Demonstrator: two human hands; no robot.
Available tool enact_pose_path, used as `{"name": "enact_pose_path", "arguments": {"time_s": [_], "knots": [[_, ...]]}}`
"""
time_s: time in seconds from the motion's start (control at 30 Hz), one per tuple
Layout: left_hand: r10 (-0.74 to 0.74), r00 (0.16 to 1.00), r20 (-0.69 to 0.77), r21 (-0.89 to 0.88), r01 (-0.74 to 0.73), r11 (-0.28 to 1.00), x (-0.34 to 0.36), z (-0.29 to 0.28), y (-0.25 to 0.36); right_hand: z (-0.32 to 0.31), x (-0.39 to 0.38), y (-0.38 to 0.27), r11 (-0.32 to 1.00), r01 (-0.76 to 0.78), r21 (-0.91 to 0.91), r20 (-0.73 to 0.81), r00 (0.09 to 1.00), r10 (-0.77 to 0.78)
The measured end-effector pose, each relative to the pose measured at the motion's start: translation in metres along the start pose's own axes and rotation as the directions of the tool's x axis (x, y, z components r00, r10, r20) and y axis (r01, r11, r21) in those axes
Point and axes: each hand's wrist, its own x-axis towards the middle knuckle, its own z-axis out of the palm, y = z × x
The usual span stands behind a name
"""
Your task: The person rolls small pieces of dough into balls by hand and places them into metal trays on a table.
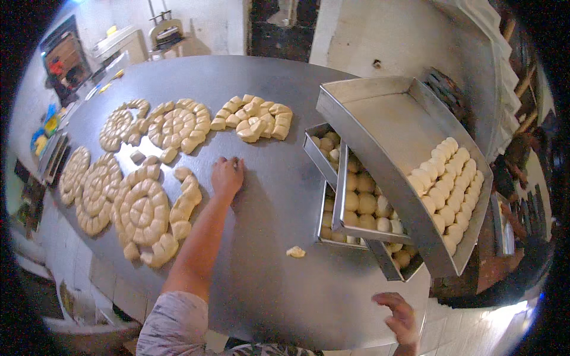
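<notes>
My left hand is on the grey table surface, fingers bent down and drawn together; whatever they hold, if anything, is hidden. Around it lie several spirals of cut dough pieces, a blocky cluster behind it and a loose curved string to its left. My right hand hangs near the front right edge, fingers loosely bent and apart, empty. A small dough scrap lies between my arms. At right, staggered metal trays hold dough balls; the top tray has rows of balls in part of it.
The curved metal table reaches back toward a white wall. A dark doorway and a press-like metal device are at the back. Metal pans sit at far left. Another person's arm shows at far right.
</notes>
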Motion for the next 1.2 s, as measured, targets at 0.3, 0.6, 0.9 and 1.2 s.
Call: {"name": "enact_pose_path", "arguments": {"time_s": [0.3, 0.6, 0.9, 1.2], "knots": [[-0.039, 0.957, 0.287, 0.141, -0.001, 0.99, 0.145, 0.075, 0.028, 0.086, -0.013, 0.062, 0.266, -0.471, -0.841, -0.458, 0.882, 0.112], [0.183, 0.945, 0.271, -0.901, 0.182, 0.394, 0.169, 0.124, 0.1, 0.087, -0.014, 0.081, 0.261, -0.506, -0.822, -0.474, 0.862, 0.18], [0.074, 0.881, 0.466, -0.666, 0.405, -0.626, 0.08, 0.01, 0.053, 0.084, -0.02, 0.079, 0.346, -0.523, -0.779, -0.516, 0.848, 0.12], [-0.052, 0.84, 0.541, -0.738, 0.444, -0.509, -0.082, -0.143, 0.007, 0.09, -0.024, 0.081, 0.689, -0.367, -0.625, -0.558, 0.827, -0.065]]}}
